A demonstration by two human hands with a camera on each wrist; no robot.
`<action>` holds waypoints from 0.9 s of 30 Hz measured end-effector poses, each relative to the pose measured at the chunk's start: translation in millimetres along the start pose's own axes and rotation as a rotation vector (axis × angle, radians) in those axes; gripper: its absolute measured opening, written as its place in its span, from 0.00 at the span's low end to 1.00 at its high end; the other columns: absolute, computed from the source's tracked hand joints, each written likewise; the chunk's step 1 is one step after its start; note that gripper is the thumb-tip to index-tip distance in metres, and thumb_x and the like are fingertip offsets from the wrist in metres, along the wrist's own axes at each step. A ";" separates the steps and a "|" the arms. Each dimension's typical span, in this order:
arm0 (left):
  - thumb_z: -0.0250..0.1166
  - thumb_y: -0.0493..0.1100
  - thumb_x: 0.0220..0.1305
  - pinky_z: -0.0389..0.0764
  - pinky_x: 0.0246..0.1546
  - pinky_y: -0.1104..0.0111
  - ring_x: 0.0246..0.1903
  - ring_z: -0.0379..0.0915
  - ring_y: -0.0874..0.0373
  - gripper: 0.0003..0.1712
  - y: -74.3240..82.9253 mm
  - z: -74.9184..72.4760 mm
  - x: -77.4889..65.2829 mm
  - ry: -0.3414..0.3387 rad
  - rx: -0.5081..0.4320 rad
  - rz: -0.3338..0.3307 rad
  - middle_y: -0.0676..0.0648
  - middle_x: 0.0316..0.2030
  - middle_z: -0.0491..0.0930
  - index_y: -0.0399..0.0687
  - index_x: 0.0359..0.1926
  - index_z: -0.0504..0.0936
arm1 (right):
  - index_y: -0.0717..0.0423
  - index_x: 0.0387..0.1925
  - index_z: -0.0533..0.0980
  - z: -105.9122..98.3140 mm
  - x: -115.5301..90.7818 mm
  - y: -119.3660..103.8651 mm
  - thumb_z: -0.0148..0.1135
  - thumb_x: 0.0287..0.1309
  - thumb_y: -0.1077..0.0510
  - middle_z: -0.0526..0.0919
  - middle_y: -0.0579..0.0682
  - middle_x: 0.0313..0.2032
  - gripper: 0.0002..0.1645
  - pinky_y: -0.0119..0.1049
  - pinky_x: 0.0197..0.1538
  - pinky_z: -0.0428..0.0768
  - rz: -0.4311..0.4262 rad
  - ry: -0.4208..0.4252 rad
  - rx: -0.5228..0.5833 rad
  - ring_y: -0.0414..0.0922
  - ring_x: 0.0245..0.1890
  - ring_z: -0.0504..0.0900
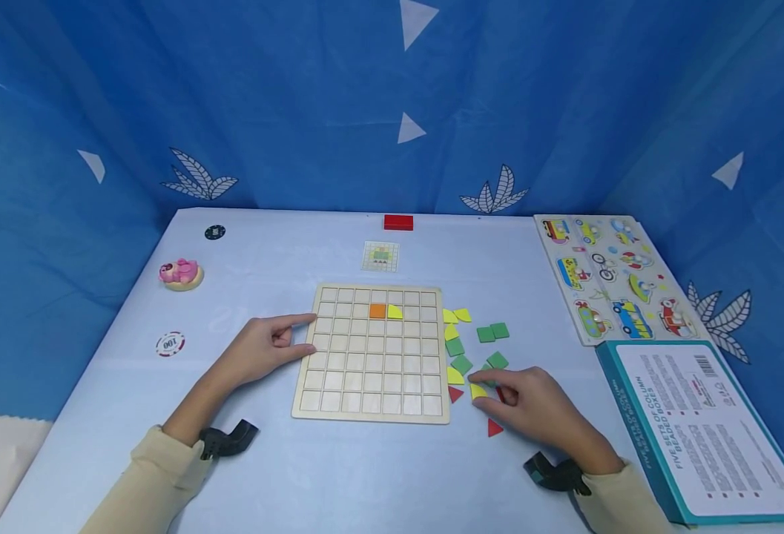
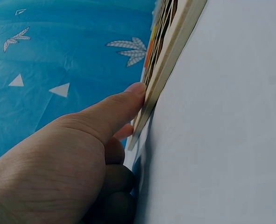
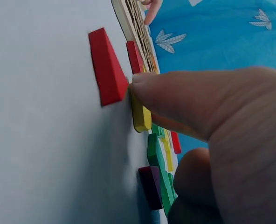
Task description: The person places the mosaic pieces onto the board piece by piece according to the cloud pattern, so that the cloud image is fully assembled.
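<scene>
A pale wooden grid board (image 1: pixel 363 382) lies flat on the table. In its upper middle, an orange square (image 1: pixel 377 311) and a yellow quarter-round piece (image 1: pixel 394 312) sit in neighbouring cells. The thumb and index finger of my left hand (image 1: pixel 265 343) reach out straight against the board's left edge; its other fingers are folded. Right of the board, my right hand (image 1: pixel 532 404) pinches another yellow quarter-round piece (image 3: pixel 141 115) between thumb and index finger, low at the tabletop. Around it lie red triangles (image 1: pixel 495 428), green squares (image 1: pixel 486 334) and more yellow pieces (image 1: pixel 462 315).
Behind the board lie a small pattern card (image 1: pixel 380 256) and a red block (image 1: pixel 398 222). A pink figurine (image 1: pixel 181 272) and two chips (image 1: pixel 170 344) are on the left. A vehicle picture board (image 1: pixel 608 285) and a teal-edged box (image 1: pixel 712 437) take up the right side.
</scene>
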State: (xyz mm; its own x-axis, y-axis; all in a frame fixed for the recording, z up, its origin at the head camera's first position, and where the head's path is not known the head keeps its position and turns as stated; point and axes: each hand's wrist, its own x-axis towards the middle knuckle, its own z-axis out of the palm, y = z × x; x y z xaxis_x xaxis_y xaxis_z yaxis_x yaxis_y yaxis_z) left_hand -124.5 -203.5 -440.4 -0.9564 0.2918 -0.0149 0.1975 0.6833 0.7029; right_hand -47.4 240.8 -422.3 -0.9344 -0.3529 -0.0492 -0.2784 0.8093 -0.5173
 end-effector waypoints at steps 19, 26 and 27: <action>0.77 0.54 0.59 0.63 0.23 0.67 0.17 0.58 0.61 0.32 -0.6 2.6 -0.3 0.001 -0.018 0.004 0.56 0.15 0.62 0.52 0.64 0.82 | 0.44 0.47 0.87 2.7 3.0 -6.8 0.79 0.54 0.48 0.60 0.32 0.12 0.18 0.30 0.21 0.59 -0.080 0.086 -0.070 0.32 0.14 0.61; 0.77 0.53 0.59 0.63 0.23 0.67 0.17 0.59 0.60 0.32 0.4 0.4 -0.8 0.004 -0.011 0.006 0.56 0.15 0.62 0.52 0.64 0.82 | 0.47 0.49 0.87 -2.8 29.1 -17.9 0.79 0.54 0.49 0.59 0.33 0.12 0.21 0.30 0.21 0.58 -0.169 0.114 -0.059 0.32 0.13 0.59; 0.77 0.53 0.59 0.63 0.23 0.67 0.17 0.58 0.60 0.32 0.4 0.5 -0.8 0.002 -0.013 0.006 0.56 0.15 0.62 0.52 0.64 0.82 | 0.48 0.50 0.87 -2.7 34.5 -20.2 0.79 0.54 0.49 0.59 0.33 0.12 0.21 0.30 0.21 0.58 -0.178 0.112 -0.059 0.33 0.13 0.59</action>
State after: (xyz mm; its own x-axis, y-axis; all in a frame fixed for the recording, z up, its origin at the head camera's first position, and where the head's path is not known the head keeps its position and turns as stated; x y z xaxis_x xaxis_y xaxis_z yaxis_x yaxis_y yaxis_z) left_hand -123.5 -203.1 -440.5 -0.9556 0.2946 -0.0088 0.2008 0.6725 0.7124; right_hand -74.7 213.5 -411.2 -0.8871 -0.4414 0.1351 -0.4509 0.7660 -0.4582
